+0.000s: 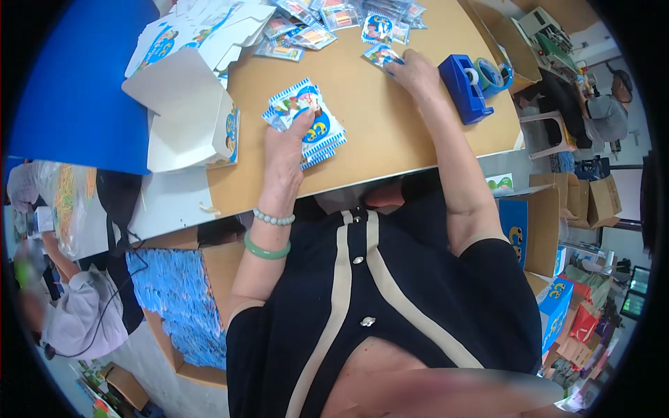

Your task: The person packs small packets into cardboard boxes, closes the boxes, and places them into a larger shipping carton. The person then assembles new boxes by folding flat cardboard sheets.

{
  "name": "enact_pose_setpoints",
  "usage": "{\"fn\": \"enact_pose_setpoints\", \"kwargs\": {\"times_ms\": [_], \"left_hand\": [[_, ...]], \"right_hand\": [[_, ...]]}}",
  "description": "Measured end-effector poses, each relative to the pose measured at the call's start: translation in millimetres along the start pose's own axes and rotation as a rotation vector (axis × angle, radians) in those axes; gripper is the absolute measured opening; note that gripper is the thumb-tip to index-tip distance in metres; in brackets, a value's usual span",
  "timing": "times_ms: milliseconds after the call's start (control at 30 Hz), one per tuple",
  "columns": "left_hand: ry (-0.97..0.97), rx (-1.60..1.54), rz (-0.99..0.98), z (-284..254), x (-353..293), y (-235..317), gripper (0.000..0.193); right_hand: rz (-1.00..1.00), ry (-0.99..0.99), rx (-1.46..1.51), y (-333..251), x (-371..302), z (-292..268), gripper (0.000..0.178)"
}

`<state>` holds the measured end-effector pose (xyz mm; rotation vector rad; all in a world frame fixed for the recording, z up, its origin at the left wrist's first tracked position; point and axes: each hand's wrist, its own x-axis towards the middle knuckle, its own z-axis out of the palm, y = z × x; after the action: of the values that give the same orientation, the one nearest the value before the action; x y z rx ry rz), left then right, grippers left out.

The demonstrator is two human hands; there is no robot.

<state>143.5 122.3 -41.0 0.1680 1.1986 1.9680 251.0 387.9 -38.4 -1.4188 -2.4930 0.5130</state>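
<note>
Bench (390,132) edge runs just in front of the person's body, and there's a bare tan stretch between the two hands. Left hand (284,150) rests on a fanned stack of blue-and-white packets (310,129), thumb and fingers closed over its top packet, close to the near edge. Right hand (417,70) is out further, fingers pinched on a single small packet (382,54) lying flat on the bench. Just right of that hand stands a blue tape dispenser (463,87), with a green-blue roll beside it.

Along the far edge there's a loose scatter of colourful packets (327,21). To the left, an open white carton (188,111) with blue and yellow print lies on its side, with flat white carton blanks (202,31) piled behind it. A blue board (83,76) fills the far left.

Below the bench on the left, a cardboard box (178,306) packed with blue packets is partly hidden by the arm. Another person at lower left is blurred.
</note>
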Motion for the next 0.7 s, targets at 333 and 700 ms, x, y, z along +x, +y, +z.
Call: {"fn": "enact_pose_setpoints", "kwargs": {"times_ms": [333, 700], "left_hand": [[-0.074, -0.015, 0.012, -3, -4, -5, 0.033], [-0.041, -0.007, 0.038, -12, 0, -6, 0.037]], "right_hand": [[0.210, 0.210, 0.357, -3, 103, 40, 0.042], [-0.213, -0.205, 0.102, -52, 57, 14, 0.047]]}}
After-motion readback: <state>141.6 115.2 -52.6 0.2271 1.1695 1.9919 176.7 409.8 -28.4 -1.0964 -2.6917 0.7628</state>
